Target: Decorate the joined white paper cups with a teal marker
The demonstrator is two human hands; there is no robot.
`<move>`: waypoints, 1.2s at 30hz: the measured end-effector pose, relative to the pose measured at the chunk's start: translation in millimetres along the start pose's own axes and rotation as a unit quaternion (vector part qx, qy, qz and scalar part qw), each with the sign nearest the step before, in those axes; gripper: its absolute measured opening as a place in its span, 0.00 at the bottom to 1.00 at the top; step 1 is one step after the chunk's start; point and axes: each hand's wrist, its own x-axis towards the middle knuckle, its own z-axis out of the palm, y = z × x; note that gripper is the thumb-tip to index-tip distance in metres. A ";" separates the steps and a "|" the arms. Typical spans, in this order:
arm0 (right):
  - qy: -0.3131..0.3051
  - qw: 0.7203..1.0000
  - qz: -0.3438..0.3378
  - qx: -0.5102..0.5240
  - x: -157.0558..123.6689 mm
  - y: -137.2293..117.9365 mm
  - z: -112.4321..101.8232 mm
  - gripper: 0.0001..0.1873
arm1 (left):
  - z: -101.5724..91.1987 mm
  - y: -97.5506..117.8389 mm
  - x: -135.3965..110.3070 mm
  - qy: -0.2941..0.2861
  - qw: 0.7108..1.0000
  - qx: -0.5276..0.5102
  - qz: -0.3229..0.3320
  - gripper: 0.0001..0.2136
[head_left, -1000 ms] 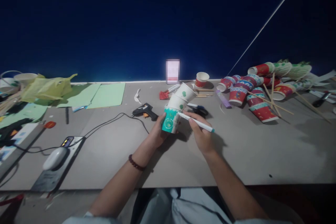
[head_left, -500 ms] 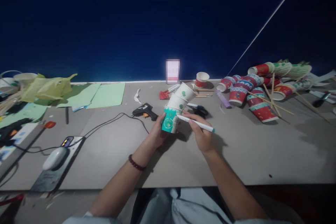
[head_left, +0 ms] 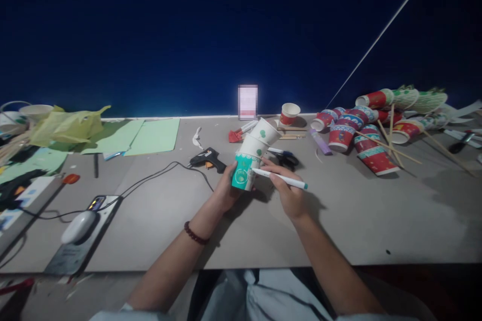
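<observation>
My left hand (head_left: pixel 226 188) is closed round the lower end of a tilted stack of joined paper cups (head_left: pixel 253 149). Two of these cups are white with green leaf prints; the lowest is partly coloured teal, with a round emblem and a scalloped upper edge. Between the fingers of my right hand (head_left: pixel 288 190) is a white marker (head_left: pixel 282 178) with a teal end. Its tip meets the lowest cup at the border between the teal and the white. Beyond my left hand lies a black glue gun (head_left: pixel 208 159) with its cord trailing left.
Red decorated cup chains (head_left: pixel 350 128) and wooden sticks (head_left: pixel 391 145) lie at right. A red-and-white cup (head_left: pixel 289 114), scissors (head_left: pixel 286 157) and a purple tube (head_left: pixel 321 142) sit behind my hands. At left are green paper (head_left: pixel 154 135), a yellow bag (head_left: pixel 70 128), a power strip (head_left: pixel 26 205) and a phone (head_left: pixel 83 235).
The marker tip has shifted slightly left and down along the lowest cup. Both hands keep their hold, and the cup stack stays almost still.
</observation>
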 end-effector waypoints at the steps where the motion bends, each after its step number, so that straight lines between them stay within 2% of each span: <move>1: -0.010 1.000 0.001 0.003 0.0 0.2 -0.1 0.10 | -0.1 0.0 0.1 0.002 1.000 -0.002 -0.002 0.17; 5: -0.028 1.000 0.002 0.015 0.3 -0.4 0.1 0.10 | -0.9 -0.6 1.0 0.012 1.000 -0.004 0.006 0.17; 12: 0.010 1.000 -0.001 -0.005 0.6 -2.4 0.4 0.11 | -2.5 -1.0 1.7 0.007 1.000 0.004 0.005 0.17; 17: -0.033 0.999 0.000 0.011 -0.1 0.6 -0.7 0.10 | -0.8 -0.6 1.9 0.000 1.000 -0.006 0.005 0.17; 24: -0.008 1.000 0.005 -0.004 0.2 0.6 0.0 0.11 | -2.5 -1.3 2.0 0.007 1.000 0.000 0.007 0.17; 29: -0.038 0.999 -0.003 0.009 0.0 2.4 -0.6 0.10 | -3.7 -2.2 2.9 0.004 1.000 -0.006 0.009 0.17; 36: -0.017 1.000 -0.003 -0.012 0.5 1.2 -0.7 0.11 | -1.9 -1.8 2.4 0.004 1.000 -0.002 0.010 0.17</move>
